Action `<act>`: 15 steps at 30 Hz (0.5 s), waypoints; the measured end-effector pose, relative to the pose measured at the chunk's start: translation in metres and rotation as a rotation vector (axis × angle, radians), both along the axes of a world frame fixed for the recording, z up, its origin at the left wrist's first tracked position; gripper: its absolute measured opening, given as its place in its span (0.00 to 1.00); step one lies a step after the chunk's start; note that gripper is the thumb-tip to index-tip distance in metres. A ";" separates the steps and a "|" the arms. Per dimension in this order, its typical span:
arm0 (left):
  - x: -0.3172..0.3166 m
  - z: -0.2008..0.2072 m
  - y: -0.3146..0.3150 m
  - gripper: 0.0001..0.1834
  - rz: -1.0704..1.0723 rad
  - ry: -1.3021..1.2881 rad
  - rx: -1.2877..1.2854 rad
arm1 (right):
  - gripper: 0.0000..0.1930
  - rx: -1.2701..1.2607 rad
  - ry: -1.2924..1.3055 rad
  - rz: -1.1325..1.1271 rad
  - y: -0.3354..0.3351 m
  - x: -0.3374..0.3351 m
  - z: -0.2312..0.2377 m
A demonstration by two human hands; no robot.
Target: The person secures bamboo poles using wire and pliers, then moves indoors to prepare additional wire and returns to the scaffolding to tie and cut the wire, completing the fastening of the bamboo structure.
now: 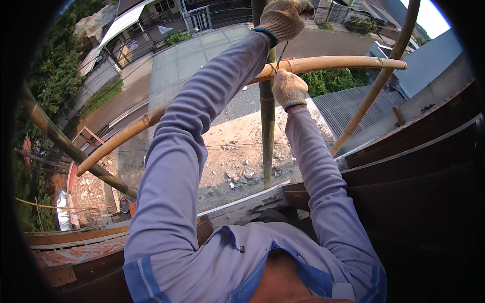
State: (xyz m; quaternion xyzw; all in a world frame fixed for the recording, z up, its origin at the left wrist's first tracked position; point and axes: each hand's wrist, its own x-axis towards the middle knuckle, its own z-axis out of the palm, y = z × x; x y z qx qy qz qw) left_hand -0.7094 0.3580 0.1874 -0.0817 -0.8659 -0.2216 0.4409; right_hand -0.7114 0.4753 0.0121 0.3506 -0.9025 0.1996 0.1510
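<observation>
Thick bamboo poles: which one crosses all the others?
The long, pale-tan, round bamboo pole; it crosses the greenish left pole, greenish middle pole and brown right pole, which don't cross each other.

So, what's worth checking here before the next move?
1. Hands gloved: ok, both left hand and right hand.
2. Cross pole lying across the upright: ok.
3. Cord in the left hand's grip: ok, it seems; it runs up there from the cross pole.
4. Cord tightly knotted: cannot tell.
5. Ground below free of rubble: not ok, pieces lie there.
</observation>
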 end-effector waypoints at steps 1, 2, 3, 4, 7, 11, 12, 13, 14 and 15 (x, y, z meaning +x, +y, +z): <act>-0.001 -0.003 0.012 0.06 -0.069 0.027 -0.025 | 0.18 0.029 -0.036 0.020 0.000 -0.002 0.004; -0.006 -0.004 0.026 0.14 0.020 0.026 -0.125 | 0.20 0.083 -0.091 0.010 -0.001 -0.004 0.008; -0.005 -0.004 0.030 0.16 0.003 -0.048 -0.173 | 0.21 0.064 -0.108 0.034 -0.001 -0.007 0.012; -0.003 -0.005 0.032 0.19 -0.012 -0.121 -0.220 | 0.23 0.067 -0.140 0.030 -0.002 -0.009 0.015; 0.021 -0.016 0.018 0.13 -0.148 -0.130 -0.009 | 0.25 0.044 -0.253 0.046 -0.003 -0.016 0.021; 0.074 -0.070 -0.020 0.47 0.276 -0.560 -0.248 | 0.24 0.018 -0.202 0.074 -0.008 -0.023 0.022; 0.076 -0.090 -0.018 0.48 0.286 -0.603 -0.292 | 0.24 0.026 -0.183 0.064 -0.010 -0.025 0.023; 0.079 -0.113 -0.010 0.49 0.350 -0.770 -0.320 | 0.23 0.048 -0.238 0.089 -0.011 -0.026 0.024; 0.077 -0.127 -0.006 0.47 0.316 -0.666 -0.269 | 0.23 0.072 -0.297 0.089 -0.012 -0.028 0.025; 0.074 -0.139 -0.003 0.45 0.250 -0.643 -0.232 | 0.23 0.078 -0.359 0.080 -0.011 -0.030 0.027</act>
